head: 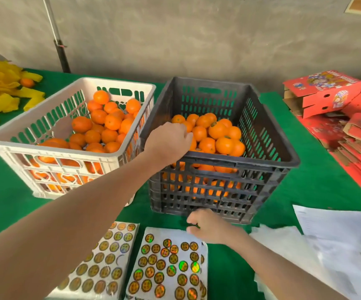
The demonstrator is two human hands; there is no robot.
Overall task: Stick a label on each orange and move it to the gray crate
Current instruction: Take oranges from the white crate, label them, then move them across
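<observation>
Two label sheets [170, 267] lie nearest on the green table [316, 180]. The right hand [207, 228] hovers at one sheet's far edge, fingers curled; a pinch cannot be told. Beyond, the left hand [168, 141] reaches into the gray crate [240, 163], fingers curled over its oranges [218, 135]; its grip is unclear. A white crate [45, 149] stands beside it.

One camera sits on the person's head. It looks forward and down at the green table [318, 182]. The sticker sheets [168, 267] are closest. The white crate [45, 148] and gray crate [240, 162] are farther, the wall [196, 40] farthest.
</observation>
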